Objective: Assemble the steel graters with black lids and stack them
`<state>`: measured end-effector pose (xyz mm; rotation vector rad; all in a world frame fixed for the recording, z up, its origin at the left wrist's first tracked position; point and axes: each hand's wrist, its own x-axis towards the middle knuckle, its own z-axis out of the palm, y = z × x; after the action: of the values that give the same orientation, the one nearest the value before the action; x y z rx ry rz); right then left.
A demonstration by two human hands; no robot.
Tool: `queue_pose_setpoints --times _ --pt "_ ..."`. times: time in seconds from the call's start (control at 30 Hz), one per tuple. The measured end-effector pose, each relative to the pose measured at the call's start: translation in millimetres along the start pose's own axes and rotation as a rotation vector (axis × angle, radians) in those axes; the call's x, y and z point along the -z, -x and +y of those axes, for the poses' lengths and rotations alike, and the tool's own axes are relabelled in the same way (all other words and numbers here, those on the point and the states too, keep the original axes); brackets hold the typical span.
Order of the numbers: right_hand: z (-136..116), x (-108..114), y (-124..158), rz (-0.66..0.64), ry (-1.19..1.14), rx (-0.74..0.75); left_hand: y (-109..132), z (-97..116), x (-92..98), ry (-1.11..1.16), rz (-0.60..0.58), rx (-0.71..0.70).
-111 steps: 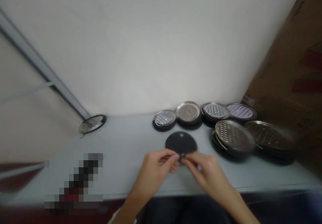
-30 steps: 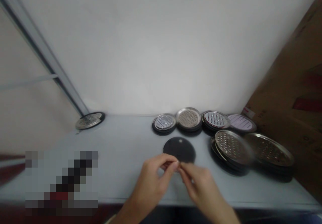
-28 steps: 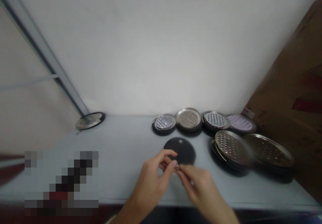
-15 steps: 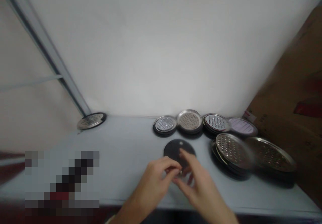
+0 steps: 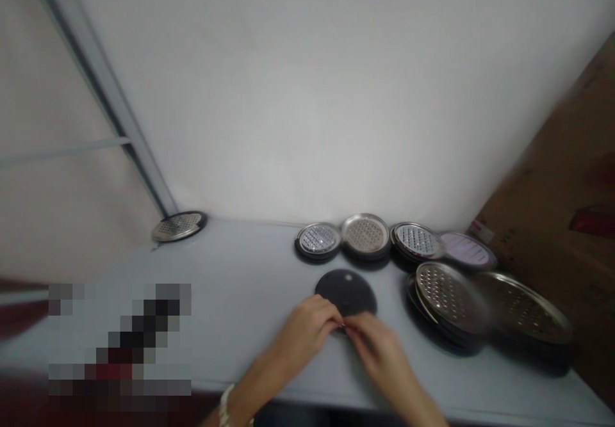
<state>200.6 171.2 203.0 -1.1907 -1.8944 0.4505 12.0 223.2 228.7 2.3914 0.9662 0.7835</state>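
Note:
A flat black disc [image 5: 346, 289] with a pale spot near its far edge lies on the table in front of me. Over its near edge, my left hand [image 5: 310, 324] has its fingers closed in a pinch. The fingertips of my right hand [image 5: 379, 347] are also pinched and meet those of the left. Between them is a tiny, slightly shiny thing, too small and blurred to name. The hands cover the disc's near edge.
Several stacks of round metal graters stand along the back and right, among them a perforated one [image 5: 366, 233] and a larger one [image 5: 523, 305]. Another grater [image 5: 179, 226] lies at the back left. Cardboard [image 5: 552, 177] rises at the right, a wall [image 5: 307, 94] behind.
My right hand's fingers have closed from a spread pose into a pinch against the left fingertips. The view has shifted slightly. The disc and the grater stacks stay in place.

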Motion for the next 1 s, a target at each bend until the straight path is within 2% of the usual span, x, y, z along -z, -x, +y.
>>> queue_pose_setpoints --times 0.3,0.4,0.5,0.6,0.77,0.87,1.0 --pt "20 -15 14 0.096 0.113 0.167 1 -13 2.3 0.049 -0.070 -0.056" --pt "20 -17 15 0.136 0.141 0.185 0 -11 5.5 0.094 -0.090 -0.007" --pt "21 -18 15 0.167 0.169 0.198 -5 -8 7.2 0.168 -0.102 0.108" --pt "23 -19 14 0.159 0.177 0.197 -11 -10 5.9 0.245 -0.104 0.176" --pt "23 -20 13 0.140 0.156 0.198 -17 -20 2.1 0.289 -0.077 0.190" --pt "21 -20 11 0.129 0.148 0.180 -17 -24 1.7 0.374 -0.114 0.229" --pt "19 -21 11 0.107 0.160 0.160 -16 -24 0.0 0.302 -0.089 0.215"
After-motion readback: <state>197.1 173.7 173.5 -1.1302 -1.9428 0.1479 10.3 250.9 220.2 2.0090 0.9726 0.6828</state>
